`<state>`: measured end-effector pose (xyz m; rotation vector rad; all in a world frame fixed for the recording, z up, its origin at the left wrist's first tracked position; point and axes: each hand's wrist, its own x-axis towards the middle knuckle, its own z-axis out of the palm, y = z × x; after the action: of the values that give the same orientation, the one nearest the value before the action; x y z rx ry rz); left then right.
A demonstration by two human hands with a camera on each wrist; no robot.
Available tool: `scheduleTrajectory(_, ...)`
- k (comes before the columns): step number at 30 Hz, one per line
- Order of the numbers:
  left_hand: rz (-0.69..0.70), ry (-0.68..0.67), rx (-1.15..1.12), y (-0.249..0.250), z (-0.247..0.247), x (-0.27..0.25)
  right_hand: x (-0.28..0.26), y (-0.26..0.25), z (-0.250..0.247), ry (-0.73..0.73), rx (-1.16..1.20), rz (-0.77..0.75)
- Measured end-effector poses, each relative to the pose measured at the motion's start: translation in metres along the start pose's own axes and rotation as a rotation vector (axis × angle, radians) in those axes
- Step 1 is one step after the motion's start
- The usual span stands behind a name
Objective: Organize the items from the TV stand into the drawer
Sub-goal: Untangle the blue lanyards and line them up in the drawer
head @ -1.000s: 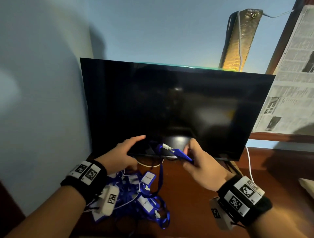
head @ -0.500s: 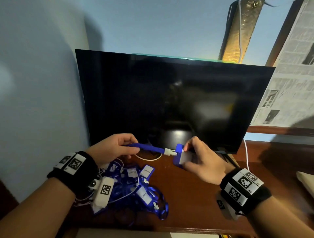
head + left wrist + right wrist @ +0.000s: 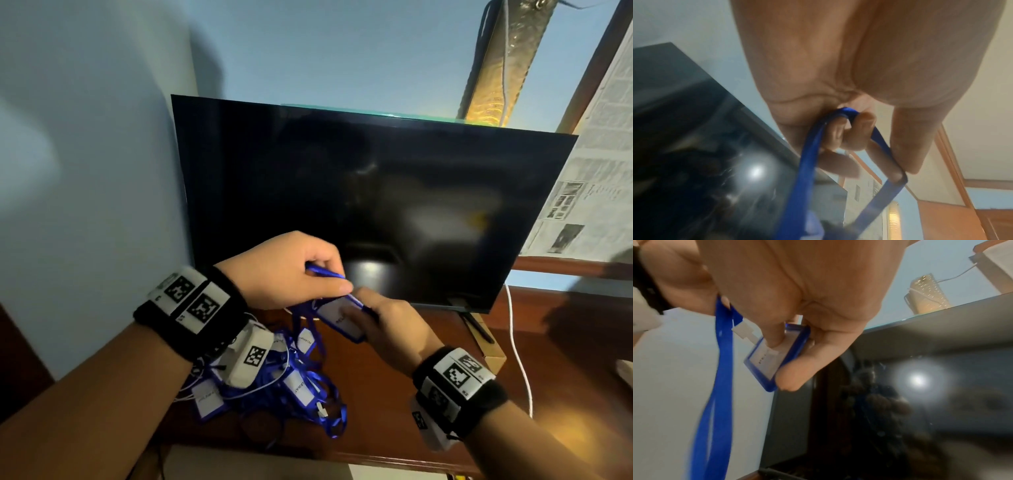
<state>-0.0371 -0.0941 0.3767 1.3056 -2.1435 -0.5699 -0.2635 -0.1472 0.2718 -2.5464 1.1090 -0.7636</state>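
We hold one badge (image 3: 337, 317) up off the stand (image 3: 394, 394), our right hand (image 3: 388, 323) pinching its blue frame, thumb flat on the card face and fingers curled behind, so the holder stays steady and readable. Just left of that pinch, our left hand (image 3: 284, 270) has its fingers curled tight round the strap (image 3: 809, 155), a loop of ribbon gathered through the fist with the thumb pressing it down. We judge this is folding the strap into a neat bundle against the badge, so it will lie compact in the drawer rather than trail. The two hands nearly touch, the white clip (image 3: 743, 331) between them.

Below and left of our grips lies the pile (image 3: 291, 387) of other blue lanyards and cards, tangled together on the stand, under our left wrist. Behind the hands stands the dark TV (image 3: 359, 205); a white cable (image 3: 517, 353) runs down to the right of our right hand. The drawer itself is not in view, so most of the sorting seems still ahead.
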Motion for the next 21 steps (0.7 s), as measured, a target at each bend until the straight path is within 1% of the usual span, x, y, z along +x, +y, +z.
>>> scheduleTrajectory(2,0.011,0.001,0.145,0.009,-0.002,0.013,0.002,-0.011,0.006,-0.036,0.034,-0.044)
scheduleTrajectory(4,0.020,-0.037,0.249,0.011,-0.005,0.026,0.003,-0.017,0.011,-0.040,0.035,-0.091)
scheduleTrajectory(8,-0.007,-0.091,0.295,-0.009,-0.009,0.043,-0.002,-0.020,0.005,-0.009,0.012,-0.126)
scheduleTrajectory(10,-0.026,-0.122,0.286,-0.025,-0.008,0.048,-0.005,-0.019,-0.001,-0.016,-0.002,-0.146)
scheduleTrajectory(12,-0.059,-0.150,0.280,-0.042,-0.005,0.049,-0.007,-0.017,-0.007,-0.029,-0.007,-0.132)
scheduleTrajectory(15,-0.131,-0.160,0.250,-0.070,0.006,0.048,-0.012,-0.013,-0.014,0.015,0.032,-0.113)
scheduleTrajectory(18,-0.191,-0.152,0.127,-0.089,0.023,0.039,-0.014,-0.014,-0.018,0.062,0.181,-0.034)
scheduleTrajectory(19,-0.210,-0.159,0.071,-0.094,0.032,0.035,-0.014,-0.015,-0.018,0.098,0.244,0.001)
scheduleTrajectory(21,-0.223,-0.158,0.030,-0.096,0.052,0.025,-0.011,-0.016,-0.022,0.203,0.356,0.033)
